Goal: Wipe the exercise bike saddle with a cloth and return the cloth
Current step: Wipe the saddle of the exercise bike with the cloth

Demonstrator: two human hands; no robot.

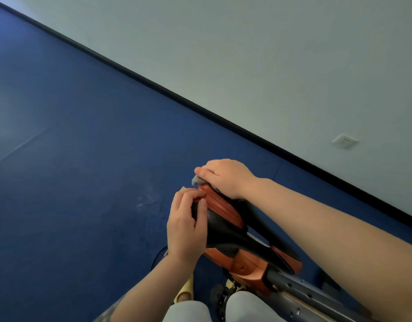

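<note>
The exercise bike saddle point(226, 219) is black with orange panels and sits low in the middle of the view, its far end pointing up-left. My right hand point(223, 176) presses a grey cloth point(197, 180) onto that far end; only a small tuft of cloth shows under my fingers. My left hand point(186, 228) grips the saddle's left side, thumb on top and fingers curled around the orange edge. The saddle's underside and most of the cloth are hidden.
The grey seat post point(293, 287) runs down to the lower right. Blue floor point(72, 159) spreads to the left, meeting a pale wall point(270, 54) at a black skirting. A wall socket point(344, 141) sits at right. My knees and a yellow slipper point(185, 290) are below.
</note>
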